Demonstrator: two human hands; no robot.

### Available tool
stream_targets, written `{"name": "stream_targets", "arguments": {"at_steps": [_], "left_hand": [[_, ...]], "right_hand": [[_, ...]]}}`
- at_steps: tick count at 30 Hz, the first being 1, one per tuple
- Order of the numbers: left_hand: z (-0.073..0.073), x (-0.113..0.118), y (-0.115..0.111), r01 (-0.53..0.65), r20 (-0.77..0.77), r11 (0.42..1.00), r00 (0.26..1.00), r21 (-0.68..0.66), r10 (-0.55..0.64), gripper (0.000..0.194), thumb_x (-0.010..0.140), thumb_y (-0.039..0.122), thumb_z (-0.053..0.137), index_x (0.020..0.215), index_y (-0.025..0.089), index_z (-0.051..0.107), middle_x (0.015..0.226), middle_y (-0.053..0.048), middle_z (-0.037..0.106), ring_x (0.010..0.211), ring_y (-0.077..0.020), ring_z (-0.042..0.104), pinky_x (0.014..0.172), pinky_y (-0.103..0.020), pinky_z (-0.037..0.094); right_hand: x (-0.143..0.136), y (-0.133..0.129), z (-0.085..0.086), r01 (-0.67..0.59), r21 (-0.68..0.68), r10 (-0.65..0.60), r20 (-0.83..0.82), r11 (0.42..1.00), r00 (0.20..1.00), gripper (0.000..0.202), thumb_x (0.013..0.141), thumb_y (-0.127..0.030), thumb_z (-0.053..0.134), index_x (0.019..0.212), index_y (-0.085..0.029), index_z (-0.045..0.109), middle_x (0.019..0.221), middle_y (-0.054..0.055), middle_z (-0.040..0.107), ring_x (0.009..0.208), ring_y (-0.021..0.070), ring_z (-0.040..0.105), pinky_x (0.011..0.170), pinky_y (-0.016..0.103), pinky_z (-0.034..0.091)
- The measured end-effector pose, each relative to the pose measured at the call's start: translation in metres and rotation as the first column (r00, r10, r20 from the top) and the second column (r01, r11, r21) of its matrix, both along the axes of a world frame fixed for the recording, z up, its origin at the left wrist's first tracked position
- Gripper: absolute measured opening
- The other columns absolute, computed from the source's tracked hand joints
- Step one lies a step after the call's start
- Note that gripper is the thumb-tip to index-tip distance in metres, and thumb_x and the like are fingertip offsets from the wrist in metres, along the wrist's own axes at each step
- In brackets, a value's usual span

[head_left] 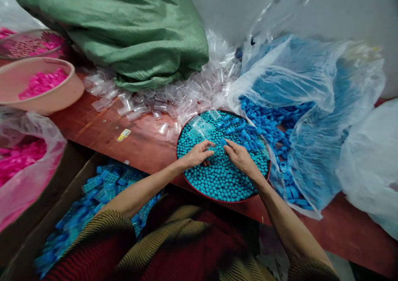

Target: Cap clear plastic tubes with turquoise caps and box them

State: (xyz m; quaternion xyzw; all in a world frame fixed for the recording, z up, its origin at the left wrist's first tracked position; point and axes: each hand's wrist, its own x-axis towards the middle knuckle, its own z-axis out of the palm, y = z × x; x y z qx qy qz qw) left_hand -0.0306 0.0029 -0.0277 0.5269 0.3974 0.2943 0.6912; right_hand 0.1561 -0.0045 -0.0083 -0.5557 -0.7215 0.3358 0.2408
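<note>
A round red-rimmed tub full of small teal balls sits in front of me. Over the balls, my left hand has its fingers curled, with thumb and forefinger toward the right hand; what they hold, if anything, I cannot make out. My right hand pinches a small blue plastic piece between thumb and forefinger. More blue plastic pieces lie on the balls at the tub's upper right. Clear plastic pieces rest on the balls at the upper left.
Clear plastic containers are heaped behind the tub by a green sack. On the right, an open plastic bag spills blue pieces. Pink parts fill a basin at left. Below the table edge, a box holds filled blue items.
</note>
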Motion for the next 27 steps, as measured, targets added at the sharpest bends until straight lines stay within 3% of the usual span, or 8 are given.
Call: {"name": "stream_targets", "arguments": {"at_steps": [4, 8, 10, 13, 16, 23, 27], "left_hand": [[0.0, 0.001, -0.006, -0.032, 0.009, 0.993, 0.999, 0.116, 0.031, 0.037, 0.08, 0.027, 0.055, 0.114, 0.017, 0.046, 0.072, 0.004, 0.053, 0.046, -0.0059, 0.052, 0.042, -0.018, 0.043], [0.003, -0.001, -0.011, -0.036, -0.009, 0.991, 0.999, 0.13, 0.037, 0.044, 0.082, 0.025, 0.051, 0.124, 0.016, 0.042, 0.075, 0.002, 0.056, 0.047, -0.0066, 0.052, 0.041, -0.018, 0.042], [0.004, -0.001, -0.012, -0.055, -0.015, 0.991, 0.998, 0.125, 0.057, 0.049, 0.082, 0.025, 0.052, 0.129, 0.016, 0.041, 0.073, 0.003, 0.053, 0.047, -0.007, 0.052, 0.041, -0.019, 0.042], [0.005, 0.0, -0.013, -0.084, -0.025, 0.988, 0.996, 0.129, 0.088, 0.048, 0.081, 0.025, 0.053, 0.128, 0.017, 0.046, 0.067, 0.004, 0.048, 0.045, -0.0063, 0.051, 0.04, -0.017, 0.04], [0.006, 0.0, -0.016, -0.091, -0.033, 0.986, 0.995, 0.142, 0.097, 0.041, 0.081, 0.025, 0.052, 0.122, 0.017, 0.053, 0.064, 0.005, 0.045, 0.043, -0.0046, 0.047, 0.04, -0.016, 0.039], [0.006, 0.0, -0.022, -0.034, -0.081, 0.994, 0.996, 0.108, 0.043, 0.037, 0.082, 0.024, 0.051, 0.118, 0.017, 0.056, 0.067, 0.004, 0.05, 0.042, -0.0038, 0.047, 0.04, -0.016, 0.038], [0.004, 0.001, -0.018, -0.06, -0.069, 0.988, 0.995, 0.14, 0.07, 0.033, 0.082, 0.026, 0.051, 0.113, 0.017, 0.056, 0.067, 0.004, 0.049, 0.042, -0.0032, 0.046, 0.04, -0.016, 0.038]], "right_hand": [[-0.007, -0.009, 0.012, -0.078, -0.039, 0.082, 0.115, 0.996, 0.99, 0.04, 0.091, -0.035, 0.038, 0.122, -0.02, 0.058, 0.073, 0.003, 0.065, 0.063, 0.0171, 0.056, 0.063, 0.028, 0.043], [-0.007, -0.008, 0.019, -0.255, -0.077, 0.251, -0.053, 0.964, 0.967, 0.037, 0.094, -0.034, 0.03, 0.103, -0.019, 0.063, 0.072, 0.001, 0.062, 0.062, 0.0141, 0.053, 0.062, 0.026, 0.042], [-0.007, -0.008, 0.019, -0.248, -0.059, 0.246, -0.027, 0.967, 0.969, 0.037, 0.094, -0.033, 0.029, 0.092, -0.019, 0.063, 0.07, 0.001, 0.06, 0.061, 0.0136, 0.051, 0.061, 0.025, 0.04], [-0.008, -0.011, 0.018, -0.219, -0.04, 0.223, 0.134, 0.975, 0.966, 0.031, 0.093, -0.029, 0.032, 0.096, -0.017, 0.06, 0.067, 0.001, 0.058, 0.054, 0.0129, 0.048, 0.057, 0.025, 0.035], [-0.007, -0.015, 0.017, -0.28, -0.041, 0.282, 0.223, 0.959, 0.933, 0.027, 0.093, -0.028, 0.033, 0.092, -0.018, 0.058, 0.06, -0.002, 0.052, 0.048, 0.0116, 0.041, 0.053, 0.025, 0.03], [0.004, -0.016, 0.01, -0.404, -0.038, 0.396, 0.308, 0.914, 0.865, 0.023, 0.092, -0.025, 0.035, 0.076, -0.02, 0.052, 0.056, -0.003, 0.044, 0.049, 0.0112, 0.038, 0.053, 0.025, 0.025], [0.004, -0.012, 0.008, -0.374, -0.037, 0.374, 0.198, 0.927, 0.906, 0.023, 0.091, -0.025, 0.036, 0.079, -0.019, 0.054, 0.062, -0.001, 0.051, 0.052, 0.0116, 0.041, 0.055, 0.025, 0.03]]}}
